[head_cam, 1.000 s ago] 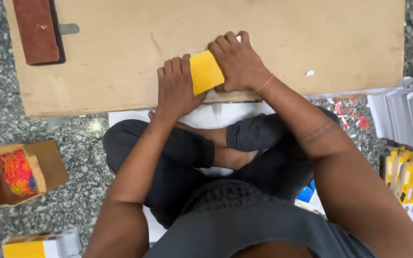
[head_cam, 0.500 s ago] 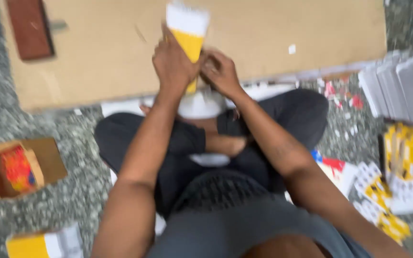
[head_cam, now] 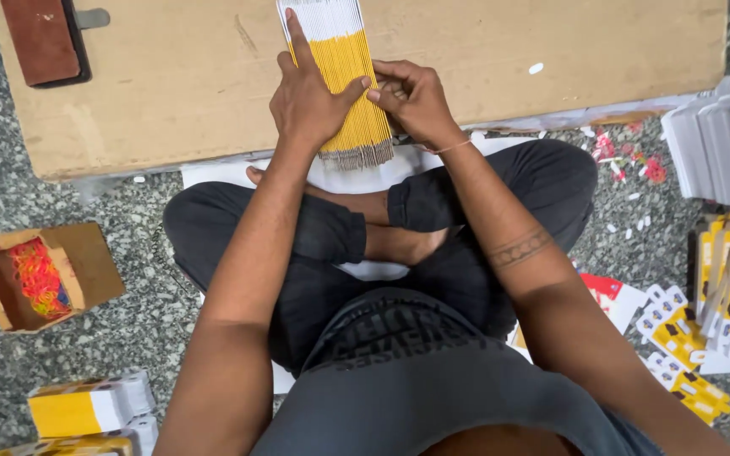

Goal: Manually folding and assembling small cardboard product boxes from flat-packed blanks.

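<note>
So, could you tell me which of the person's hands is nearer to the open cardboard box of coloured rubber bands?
Left. The left hand presses on the yellow and white card stack, on the side toward the cardboard box; the right hand holds the stack's far side.

Lighting: bright, even, diffuse; soft shadows beneath the pale plywood work board (head_cam: 171,93). Focus: sharp around the board; no glare; slight wide-angle stretching away from it.
</note>
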